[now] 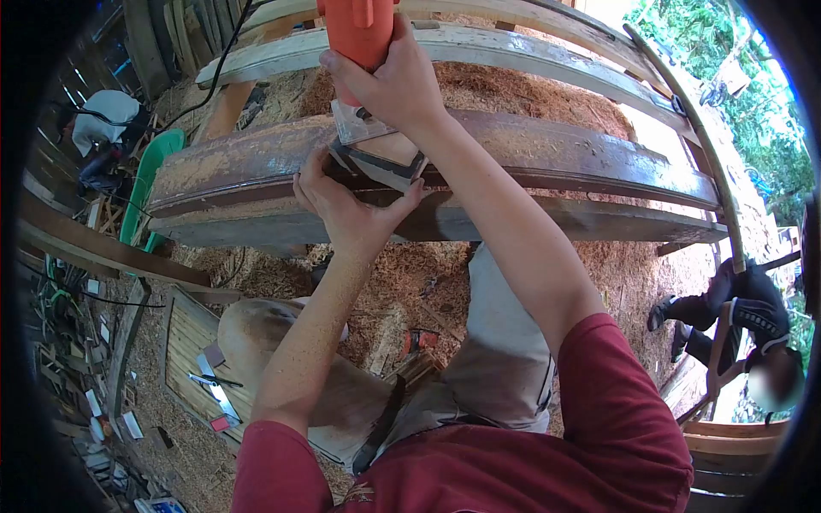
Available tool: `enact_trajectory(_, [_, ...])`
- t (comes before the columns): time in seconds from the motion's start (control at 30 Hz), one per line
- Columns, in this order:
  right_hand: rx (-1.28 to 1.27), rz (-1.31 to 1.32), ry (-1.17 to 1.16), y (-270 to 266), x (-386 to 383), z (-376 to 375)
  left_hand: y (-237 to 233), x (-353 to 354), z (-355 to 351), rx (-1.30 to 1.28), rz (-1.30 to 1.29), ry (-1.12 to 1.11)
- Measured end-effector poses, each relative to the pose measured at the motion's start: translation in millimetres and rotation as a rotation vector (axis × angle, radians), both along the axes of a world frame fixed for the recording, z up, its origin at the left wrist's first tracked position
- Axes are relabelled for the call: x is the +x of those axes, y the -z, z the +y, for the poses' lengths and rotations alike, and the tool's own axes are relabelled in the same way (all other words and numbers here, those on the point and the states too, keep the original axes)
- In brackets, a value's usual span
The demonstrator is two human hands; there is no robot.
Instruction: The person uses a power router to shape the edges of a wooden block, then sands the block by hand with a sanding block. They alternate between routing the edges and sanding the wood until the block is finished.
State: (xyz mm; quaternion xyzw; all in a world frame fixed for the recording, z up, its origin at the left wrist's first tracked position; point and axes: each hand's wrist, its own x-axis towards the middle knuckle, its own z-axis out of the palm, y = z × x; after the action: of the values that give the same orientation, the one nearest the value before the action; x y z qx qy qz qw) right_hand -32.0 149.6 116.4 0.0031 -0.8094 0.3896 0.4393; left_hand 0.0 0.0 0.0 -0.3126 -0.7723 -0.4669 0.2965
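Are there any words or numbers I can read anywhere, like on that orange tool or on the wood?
No text can be read anywhere in this picture.
orange tool, gripped by the right hand: no lettering shows on it.
curved plank: only sawdust, no marks.
small items on the floor: too small and blurred to read.

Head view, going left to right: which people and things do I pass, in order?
Crouching person in a white top → green plastic item → left hand → seated person in dark clothes. The right hand, gripping the orange power tool, overlaps the left hand, so it is left out.
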Motion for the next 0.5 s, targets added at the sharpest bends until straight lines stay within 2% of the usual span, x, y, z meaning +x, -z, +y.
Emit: enact_trajectory(0.5, [0.015,0.05,-0.013,0.6,-1.2,-4.9,-1.7,1.1,1.6,-0.034,-0.001,-0.027])
